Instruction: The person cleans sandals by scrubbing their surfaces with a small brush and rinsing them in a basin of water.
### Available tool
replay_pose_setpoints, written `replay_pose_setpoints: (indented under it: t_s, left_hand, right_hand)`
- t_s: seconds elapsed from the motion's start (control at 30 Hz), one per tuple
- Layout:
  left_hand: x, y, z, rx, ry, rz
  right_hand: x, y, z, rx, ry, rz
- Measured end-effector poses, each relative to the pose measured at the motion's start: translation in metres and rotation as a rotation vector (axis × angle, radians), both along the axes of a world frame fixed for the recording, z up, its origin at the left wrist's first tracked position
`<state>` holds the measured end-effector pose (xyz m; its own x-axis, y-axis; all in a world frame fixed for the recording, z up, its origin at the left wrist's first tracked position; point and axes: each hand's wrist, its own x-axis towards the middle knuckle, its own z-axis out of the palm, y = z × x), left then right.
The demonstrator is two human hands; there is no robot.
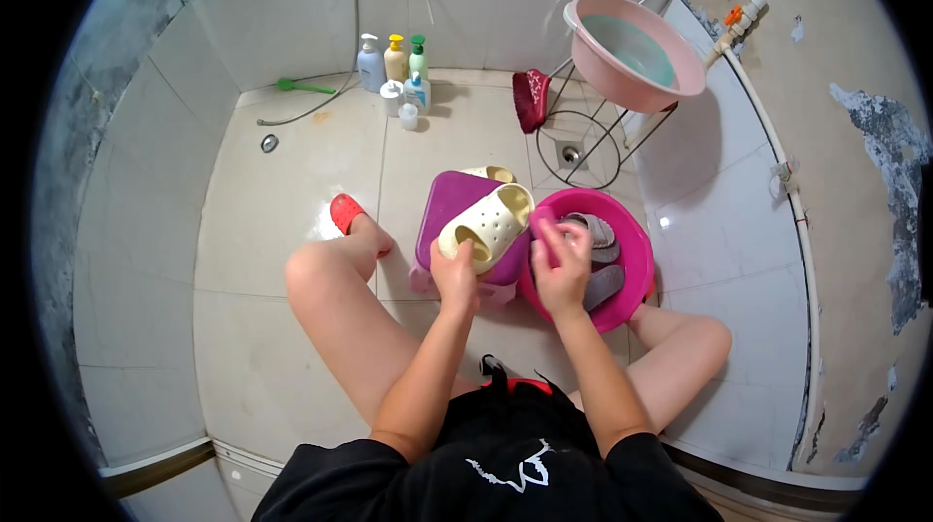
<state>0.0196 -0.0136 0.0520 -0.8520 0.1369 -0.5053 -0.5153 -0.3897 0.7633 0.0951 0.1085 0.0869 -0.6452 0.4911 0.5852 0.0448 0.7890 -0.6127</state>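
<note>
My left hand is closed on a cream clog with round holes, its thumb in the clog's opening. The clog is tilted above a purple-topped stool. Another cream clog shows partly behind it on the stool. My right hand is closed around a pink brush, close beside the held clog; its bristles are hidden. Below that hand stands a magenta basin with grey shoes inside, partly covered by the hand.
A pink washbasin of water rests on a metal stand over a floor drain. Several pump bottles stand by the back wall. A green brush and shower hose are at back left; a red dustpan-like item leans near the stand.
</note>
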Motion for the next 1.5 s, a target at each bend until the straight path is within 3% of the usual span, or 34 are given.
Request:
replay_pose_setpoints:
  t_s: [0.03,0.07,0.13,0.2,0.27,0.33,0.4,0.47,0.53,0.57,0.7,0.77,0.87,1.0,1.07,1.2,1.27,1.33,1.4,1.5]
  left_hand:
    - [-0.001,0.002,-0.01,-0.022,0.048,-0.014]
    - [-0.002,0.006,-0.021,-0.043,0.1,-0.028]
    - [0.002,0.009,-0.024,-0.106,0.158,-0.043]
    - [0.009,0.01,0.002,-0.189,0.061,-0.048]
    - [0.009,0.007,0.005,-0.143,0.027,0.001]
    - [0.006,0.009,0.006,-0.139,0.056,-0.002]
    - [0.003,0.011,-0.03,-0.139,0.105,-0.041]
    - [0.004,0.015,-0.033,-0.131,0.168,-0.085]
    - [0.011,0.017,-0.006,-0.177,-0.038,-0.075]
    - [0.012,0.017,-0.009,-0.146,-0.076,-0.047]
    - [0.009,0.011,-0.004,-0.164,-0.111,-0.041]
    - [0.004,0.013,-0.029,-0.207,0.201,-0.033]
    - [0.004,0.017,-0.013,-0.249,0.258,-0.049]
    - [0.006,0.02,-0.016,-0.368,0.418,-0.029]
    - [0.005,0.018,-0.023,-0.454,0.609,-0.061]
    - [0.005,0.015,-0.013,-0.434,0.586,-0.062]
    - [0.008,0.015,-0.008,-0.458,0.633,-0.012]
    - [0.007,0.015,-0.008,-0.436,0.607,-0.012]
    - [0.006,0.015,-0.01,-0.412,0.592,-0.013]
    - [0.006,0.012,-0.014,-0.453,0.599,-0.049]
  right_hand:
    - [0.001,-0.011,0.002,-0.022,-0.056,0.12]
    - [-0.002,-0.015,0.004,0.175,-0.11,0.218]
    - [-0.013,-0.01,-0.011,0.278,-0.156,0.229]
    - [-0.023,0.012,-0.027,0.222,-0.319,-0.098]
    - [-0.021,0.032,-0.033,0.054,-0.203,-0.163]
    - [-0.015,0.011,-0.014,0.033,-0.084,-0.009]
    - [-0.006,-0.012,-0.005,0.194,-0.137,0.244]
    - [-0.008,-0.006,-0.023,0.222,-0.213,0.182]
    - [-0.02,0.014,-0.034,0.002,-0.289,-0.097]
    - [-0.022,0.022,-0.035,0.006,-0.181,-0.118]
    - [-0.014,0.005,0.003,0.107,-0.135,0.119]
    - [-0.014,0.03,-0.011,0.049,-0.156,0.057]
    - [-0.015,0.04,-0.016,-0.019,-0.099,-0.023]
    - [-0.007,-0.005,0.008,-0.116,-0.082,0.271]
    - [-0.011,-0.006,0.009,-0.09,-0.23,0.19]
    - [-0.024,0.025,-0.004,-0.053,-0.119,-0.06]
    - [-0.021,0.019,0.004,-0.096,-0.04,0.046]
    - [-0.015,0.002,0.011,-0.104,-0.126,0.233]
    - [-0.015,-0.003,0.01,-0.121,-0.201,0.218]
    - [-0.025,0.014,-0.004,-0.038,-0.123,-0.078]
